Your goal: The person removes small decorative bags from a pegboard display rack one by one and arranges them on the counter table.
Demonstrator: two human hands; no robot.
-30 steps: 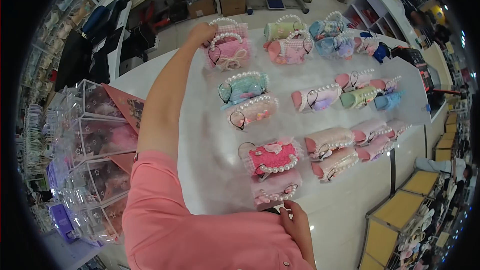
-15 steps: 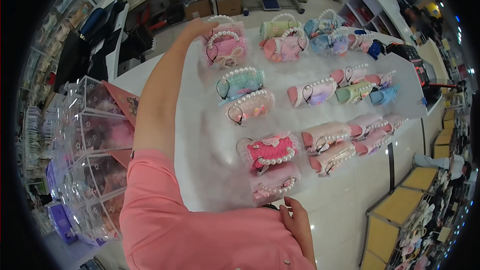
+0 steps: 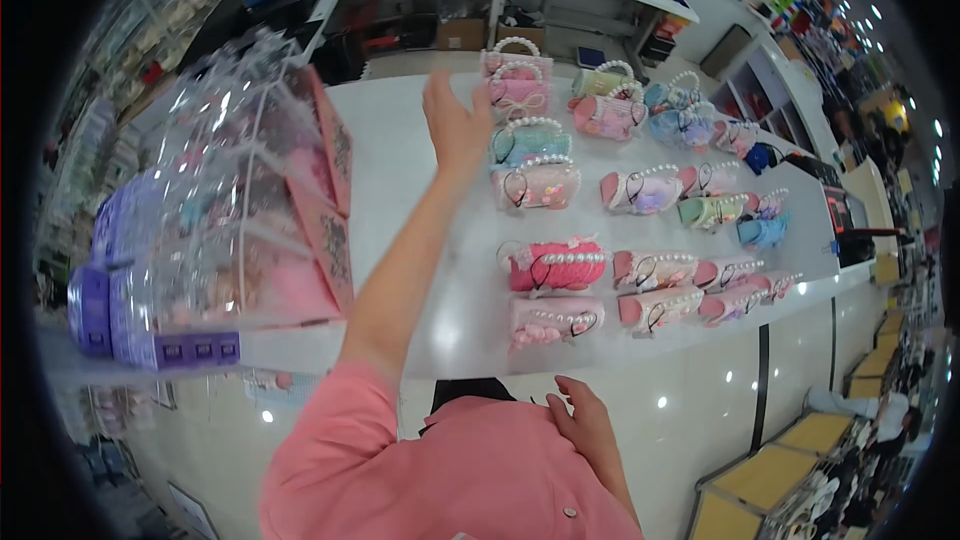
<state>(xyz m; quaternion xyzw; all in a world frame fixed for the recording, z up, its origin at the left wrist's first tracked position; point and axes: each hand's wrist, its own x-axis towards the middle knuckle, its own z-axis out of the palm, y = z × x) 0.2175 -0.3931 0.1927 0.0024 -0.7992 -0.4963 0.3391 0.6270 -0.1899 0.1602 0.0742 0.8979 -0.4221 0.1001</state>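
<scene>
My left hand (image 3: pixel 457 125) is over the white table (image 3: pixel 385 230), fingers apart and holding nothing. Just to its right stands a pink handbag with a pearl handle and a string bow (image 3: pixel 520 98), with a pale pink handbag (image 3: pixel 497 64) behind it. A teal handbag (image 3: pixel 530 145) and a peach handbag (image 3: pixel 540 188) come nearer to me in the same column, then a hot pink one (image 3: pixel 560 268) and a light pink one (image 3: pixel 560 320). By the table's front edge my right hand (image 3: pixel 585 422) hangs with loosely bent fingers, also with nothing in it.
Clear plastic cases with purple bases (image 3: pixel 200 348) are stacked at the table's left end. More small pearl-handled bags (image 3: pixel 645 190) stand in groups to the right. A black device (image 3: pixel 840 195) sits at the right end. Far right, a person (image 3: pixel 880 415) is near yellow-topped stands (image 3: pixel 775 470).
My left hand has come away from the pink handbags at the back, towards me and left of them. The view has turned left, showing more of the plastic cases. My right hand still hangs low.
</scene>
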